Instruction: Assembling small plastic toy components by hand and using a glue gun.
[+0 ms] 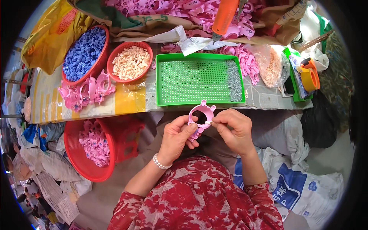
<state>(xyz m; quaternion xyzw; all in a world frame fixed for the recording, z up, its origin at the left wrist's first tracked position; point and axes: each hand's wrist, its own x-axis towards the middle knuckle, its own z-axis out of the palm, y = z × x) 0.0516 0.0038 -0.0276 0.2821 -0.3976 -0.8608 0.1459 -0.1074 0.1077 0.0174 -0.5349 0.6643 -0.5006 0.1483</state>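
Just in front of the table edge, my left hand (175, 138) grips a pink plastic ring-shaped part (205, 109) with small knobs on its rim. Its thumb presses the near left side, and the ring's opening tilts toward me. At the ring's right side, my right hand (237, 132) is closed in a pinch on a small cream plastic piece (209, 122), mostly hidden by the fingertips. The piece meets the ring's edge; whether it sits inside cannot be told. Beyond both hands lies a green perforated tray (161, 100) with small silvery metal pieces (234, 80) along its right end.
Red baskets hold blue parts (85, 51) and cream pieces (131, 63). Several pink parts (86, 92) stand at the table's left. An orange-handled tool (225, 17) hangs above the tray. Lower left is a red basket (71, 147) of pink parts. Orange tape (309, 78) lies right.
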